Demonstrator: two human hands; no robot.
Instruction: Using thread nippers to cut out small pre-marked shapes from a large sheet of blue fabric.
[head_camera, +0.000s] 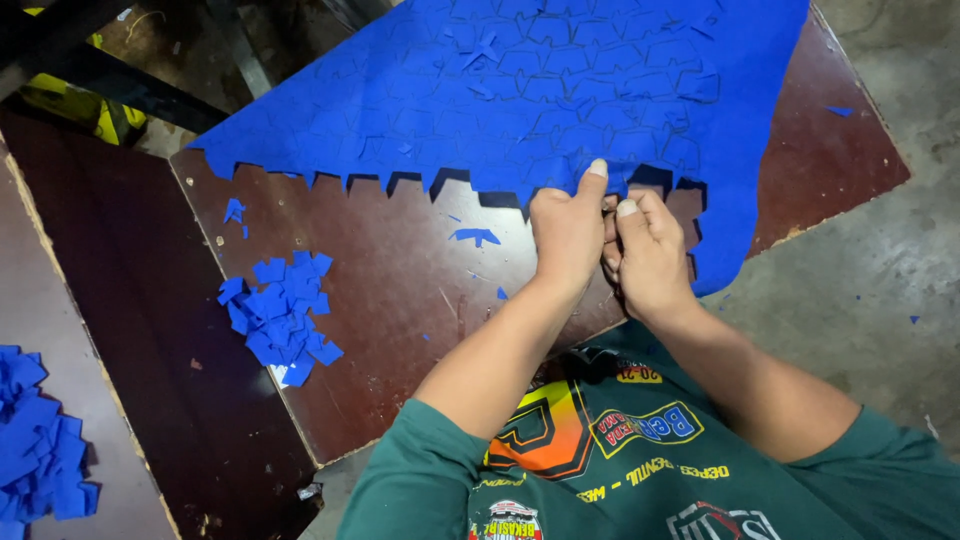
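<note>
Green shirt sleeves (420, 480) fill the bottom of the view, and both forearms reach up from them to the near edge of a blue foam sheet (540, 90). That sheet lies across a dark red board (400, 300), covering its far half and hanging past the right side. Left hand (566, 235) has its fingers closed on the sheet's jagged edge, thumb pressed flat on top. Right hand (648, 255) sits just beside it, touching it, fingers curled shut around a small bit at the same edge (what exactly is pinched there is hidden by the knuckles).

Risk, as I judge it: the foam is scored all over into small interlocking shapes, so a pull at a bad angle could tear a piece across instead of along its cut, or drag neighbours loose with it. With so much overhang on the right, a hard tug might also slide the whole sheet off the board.

Its surface is matt, bright blue, with cut lines showing as a dense tiled pattern; the near edge is toothed where shapes are missing. A pile of loose pieces (278, 318) lies on the board well to the left, and another heap (40, 440) sits at the far left edge
</note>
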